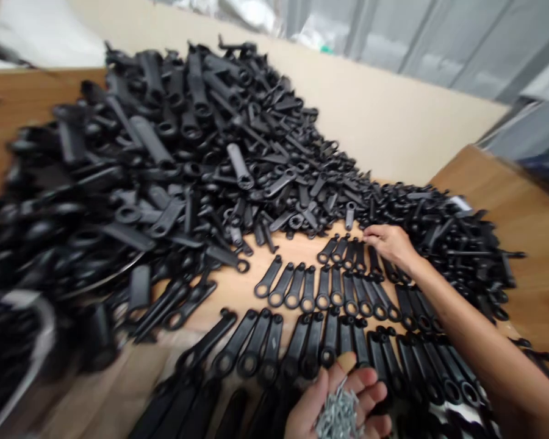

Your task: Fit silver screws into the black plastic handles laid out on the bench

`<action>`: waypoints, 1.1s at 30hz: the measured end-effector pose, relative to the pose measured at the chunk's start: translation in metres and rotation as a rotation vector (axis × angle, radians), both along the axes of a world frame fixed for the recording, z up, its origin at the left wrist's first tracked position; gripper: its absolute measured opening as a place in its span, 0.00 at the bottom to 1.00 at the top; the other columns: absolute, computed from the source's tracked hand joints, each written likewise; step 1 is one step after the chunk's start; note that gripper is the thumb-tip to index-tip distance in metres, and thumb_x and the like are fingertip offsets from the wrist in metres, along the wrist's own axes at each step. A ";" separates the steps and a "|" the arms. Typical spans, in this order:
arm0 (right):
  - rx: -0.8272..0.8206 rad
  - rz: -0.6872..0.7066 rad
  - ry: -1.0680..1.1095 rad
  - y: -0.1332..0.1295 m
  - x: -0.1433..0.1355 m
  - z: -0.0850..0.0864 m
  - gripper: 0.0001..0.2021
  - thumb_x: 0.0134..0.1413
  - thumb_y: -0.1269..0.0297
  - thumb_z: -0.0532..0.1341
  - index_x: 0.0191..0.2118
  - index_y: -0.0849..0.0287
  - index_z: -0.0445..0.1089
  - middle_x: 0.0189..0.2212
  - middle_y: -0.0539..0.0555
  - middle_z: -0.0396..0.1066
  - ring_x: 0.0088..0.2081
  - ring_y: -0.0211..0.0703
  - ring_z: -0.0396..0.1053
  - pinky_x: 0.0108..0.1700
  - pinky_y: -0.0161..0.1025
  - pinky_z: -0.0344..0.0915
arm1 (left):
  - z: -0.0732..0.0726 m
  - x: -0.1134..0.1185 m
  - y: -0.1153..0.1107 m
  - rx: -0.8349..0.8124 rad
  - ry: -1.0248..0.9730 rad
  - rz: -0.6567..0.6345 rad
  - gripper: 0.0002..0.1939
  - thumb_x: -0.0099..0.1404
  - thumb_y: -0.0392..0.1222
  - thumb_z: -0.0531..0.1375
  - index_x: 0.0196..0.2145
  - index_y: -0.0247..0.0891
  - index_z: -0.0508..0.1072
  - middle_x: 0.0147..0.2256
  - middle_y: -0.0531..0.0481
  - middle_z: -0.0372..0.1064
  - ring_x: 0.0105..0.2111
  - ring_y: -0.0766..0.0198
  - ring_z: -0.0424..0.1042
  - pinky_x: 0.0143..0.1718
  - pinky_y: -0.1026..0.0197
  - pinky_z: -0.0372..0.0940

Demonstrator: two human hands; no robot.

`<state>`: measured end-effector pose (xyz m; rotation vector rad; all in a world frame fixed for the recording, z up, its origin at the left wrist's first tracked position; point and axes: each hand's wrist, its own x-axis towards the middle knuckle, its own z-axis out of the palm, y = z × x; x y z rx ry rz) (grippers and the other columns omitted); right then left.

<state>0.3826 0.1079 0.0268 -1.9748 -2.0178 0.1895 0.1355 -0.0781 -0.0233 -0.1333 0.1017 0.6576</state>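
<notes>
My left hand (308, 405) is palm up and cupped at the bottom, holding a heap of small silvery screws (338, 414). Farther off to the right, my right hand (391, 244) reaches over the back row with its fingertips pinched together. Whatever sits between those fingertips is too small to make out. Beneath and around both hands lie rows of black lever-like handles (308, 289), each with a ring at the near end and a small knob at the far end. Part of the back row is hidden under my right hand and forearm.
A large heap of loose black handles (187, 140) rises at the back left and runs on to the right. Wooden boards (507, 225) and a pale back panel (384, 116) border the table. A white-rimmed container (48, 341) of dark parts stands at the lower left.
</notes>
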 end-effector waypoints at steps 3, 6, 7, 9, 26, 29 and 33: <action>0.095 0.434 0.055 -0.029 -0.045 0.013 0.07 0.50 0.64 0.56 0.33 0.57 0.71 0.31 0.53 0.70 0.37 0.44 0.64 0.41 0.40 0.58 | 0.014 -0.001 -0.004 -0.079 0.024 0.008 0.19 0.60 0.49 0.48 0.41 0.37 0.70 0.41 0.44 0.70 0.45 0.54 0.65 0.45 0.49 0.54; 0.085 0.808 0.094 -0.060 -0.100 0.017 0.07 0.52 0.67 0.56 0.34 0.56 0.71 0.35 0.53 0.68 0.40 0.43 0.61 0.43 0.40 0.57 | 0.024 -0.005 -0.006 -0.103 0.018 0.004 0.19 0.61 0.48 0.46 0.41 0.36 0.70 0.40 0.44 0.71 0.44 0.54 0.66 0.44 0.50 0.54; 0.067 0.882 0.075 -0.069 -0.117 0.016 0.07 0.53 0.68 0.55 0.35 0.56 0.71 0.36 0.53 0.67 0.41 0.43 0.60 0.43 0.40 0.56 | 0.025 -0.006 -0.007 -0.104 0.015 -0.006 0.20 0.62 0.48 0.45 0.41 0.36 0.69 0.40 0.44 0.71 0.43 0.54 0.66 0.44 0.50 0.54; 0.028 0.988 0.006 -0.080 -0.143 0.009 0.08 0.53 0.70 0.54 0.34 0.56 0.70 0.37 0.53 0.66 0.43 0.43 0.58 0.42 0.41 0.55 | 0.026 -0.007 -0.009 -0.097 0.006 -0.032 0.20 0.62 0.47 0.45 0.41 0.35 0.69 0.39 0.44 0.70 0.43 0.54 0.66 0.43 0.51 0.54; 0.203 1.415 -0.511 -0.083 -0.181 -0.033 0.08 0.54 0.69 0.52 0.34 0.66 0.67 0.34 0.58 0.66 0.48 0.52 0.57 0.52 0.52 0.48 | 0.015 -0.006 -0.015 -0.024 -0.100 -0.007 0.21 0.62 0.48 0.43 0.38 0.35 0.70 0.41 0.44 0.69 0.44 0.55 0.66 0.47 0.50 0.51; 0.231 1.449 -0.559 -0.084 -0.182 -0.033 0.07 0.53 0.71 0.52 0.33 0.66 0.67 0.33 0.59 0.66 0.45 0.53 0.59 0.50 0.53 0.50 | 0.016 -0.006 -0.014 -0.011 -0.087 0.011 0.20 0.62 0.48 0.43 0.35 0.36 0.71 0.41 0.45 0.70 0.44 0.55 0.66 0.48 0.51 0.50; 0.244 1.481 -0.602 -0.086 -0.186 -0.028 0.10 0.54 0.74 0.48 0.31 0.65 0.67 0.30 0.59 0.66 0.38 0.49 0.62 0.44 0.51 0.55 | 0.012 -0.005 -0.012 0.038 -0.073 0.010 0.19 0.60 0.49 0.46 0.37 0.36 0.71 0.41 0.45 0.71 0.44 0.55 0.67 0.50 0.51 0.48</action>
